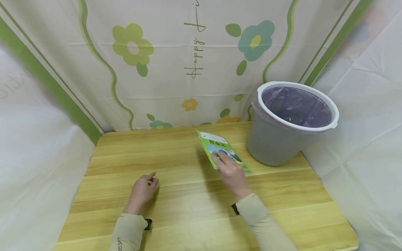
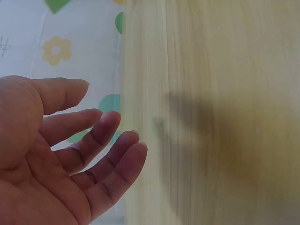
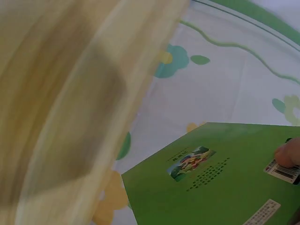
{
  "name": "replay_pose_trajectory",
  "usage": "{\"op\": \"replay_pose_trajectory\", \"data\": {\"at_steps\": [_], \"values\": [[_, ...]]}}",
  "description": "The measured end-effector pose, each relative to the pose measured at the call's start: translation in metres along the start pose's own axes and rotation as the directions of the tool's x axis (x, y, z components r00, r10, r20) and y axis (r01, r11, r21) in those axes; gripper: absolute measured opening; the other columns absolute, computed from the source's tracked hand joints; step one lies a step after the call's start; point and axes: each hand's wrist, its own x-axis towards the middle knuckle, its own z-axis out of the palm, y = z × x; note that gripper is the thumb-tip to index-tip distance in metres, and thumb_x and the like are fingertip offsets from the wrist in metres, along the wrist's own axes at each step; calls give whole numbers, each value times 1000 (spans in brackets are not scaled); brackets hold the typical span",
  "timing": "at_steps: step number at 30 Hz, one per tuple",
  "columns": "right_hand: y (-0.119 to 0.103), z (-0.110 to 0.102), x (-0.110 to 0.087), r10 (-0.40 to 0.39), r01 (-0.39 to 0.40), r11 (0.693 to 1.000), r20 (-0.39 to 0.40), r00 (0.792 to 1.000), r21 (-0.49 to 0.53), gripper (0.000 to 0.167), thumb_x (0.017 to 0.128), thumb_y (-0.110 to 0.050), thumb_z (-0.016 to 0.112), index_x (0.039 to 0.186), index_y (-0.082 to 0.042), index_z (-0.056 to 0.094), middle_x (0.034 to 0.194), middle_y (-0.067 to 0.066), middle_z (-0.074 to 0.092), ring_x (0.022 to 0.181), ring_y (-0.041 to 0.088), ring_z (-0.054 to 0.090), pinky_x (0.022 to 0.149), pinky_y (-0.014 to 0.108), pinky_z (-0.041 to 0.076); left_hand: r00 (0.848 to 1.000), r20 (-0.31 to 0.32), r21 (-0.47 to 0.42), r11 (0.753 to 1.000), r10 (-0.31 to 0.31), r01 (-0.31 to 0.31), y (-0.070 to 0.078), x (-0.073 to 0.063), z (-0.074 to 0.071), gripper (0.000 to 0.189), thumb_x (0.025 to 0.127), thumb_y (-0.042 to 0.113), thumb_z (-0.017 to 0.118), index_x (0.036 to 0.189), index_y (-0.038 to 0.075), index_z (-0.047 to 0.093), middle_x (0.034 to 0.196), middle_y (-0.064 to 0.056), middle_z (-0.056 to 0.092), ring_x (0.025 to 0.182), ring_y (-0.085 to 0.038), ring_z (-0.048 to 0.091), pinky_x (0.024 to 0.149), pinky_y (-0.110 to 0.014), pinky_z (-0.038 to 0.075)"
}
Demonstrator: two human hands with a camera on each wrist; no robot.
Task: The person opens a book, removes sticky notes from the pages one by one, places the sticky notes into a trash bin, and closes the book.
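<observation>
My right hand [image 1: 232, 174] grips a thin green book [image 1: 215, 141] by its near part, fingers spread on the illustrated front cover. In the right wrist view the green back cover [image 3: 187, 192] shows, with the thumb [image 3: 288, 153] pressed over the barcode. The book is tilted, and its shadow falls on the wooden table [image 1: 176, 153]. My left hand [image 1: 142, 191] holds nothing; it hovers over the left part of the table with loosely bent fingers, palm visible in the left wrist view [image 2: 56, 164].
A grey bin [image 1: 270, 143] with a white rim and a purple liner bag stands at the table's back right, just right of the book. A white cloth [image 1: 169, 69] printed with flowers hangs behind the table, and pale sheets [image 1: 361, 146] enclose both sides.
</observation>
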Motion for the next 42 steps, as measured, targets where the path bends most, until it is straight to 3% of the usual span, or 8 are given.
{"op": "replay_pose_trajectory", "data": {"at_steps": [6,10,14,21,26,31,38,42], "values": [[-17,27,-16,-15,8,999,161,987,42,42,80,10,68,118,-6,71,110,22,69,92,36,71,66,39,59,998,-23,30,998,52,-51,2,1,5,43,102,18,56,139,-5,53,113,-16,63,90,-25,62,61,-30,50],[-36,45,-25,16,-46,995,309,951,91,44,79,7,72,121,-5,69,113,19,69,92,31,71,66,36,60,996,-31,40,996,84,-83,4,1,9,42,101,17,57,137,-5,56,111,-15,64,89,-24,62,64,-30,50],[-53,52,-27,75,-134,987,486,871,88,51,84,-7,76,133,-6,62,124,17,64,105,31,67,79,38,58,993,-27,41,993,114,-112,5,0,14,41,101,17,59,135,-6,56,109,-14,64,88,-23,62,67,-33,50],[-68,57,-35,72,-166,985,739,670,54,52,92,-33,70,140,-17,58,144,15,51,129,37,51,104,50,43,991,-9,62,990,131,-130,6,-3,21,41,100,17,59,135,-6,57,110,-13,64,94,-27,62,79,-44,53],[-67,59,-45,49,-158,986,792,609,61,47,97,-39,63,140,-21,58,151,13,44,136,36,43,108,53,37,986,10,91,982,165,-165,4,-4,27,43,101,19,59,136,-4,56,122,-22,61,109,-38,59,92,-54,49],[-55,50,-45,38,-196,974,780,625,110,53,98,-47,56,143,-21,55,153,11,41,141,36,36,112,57,28,974,51,141,964,219,-224,4,-5,32,51,102,27,57,143,-2,49,139,-29,49,129,-49,44,105,-63,34],[-28,25,-28,108,-265,956,687,718,128,57,95,-45,60,143,-15,54,154,18,38,142,45,28,114,60,19,964,42,210,941,261,-264,8,-6,33,61,102,36,55,149,1,41,151,-28,36,139,-53,26,105,-71,26],[-14,8,-18,176,-310,946,650,739,96,58,94,-44,62,143,-14,54,155,18,36,144,43,24,115,58,16,967,36,232,940,250,-252,10,-8,30,63,102,39,53,150,2,39,153,-29,32,139,-55,22,101,-76,25]]}}
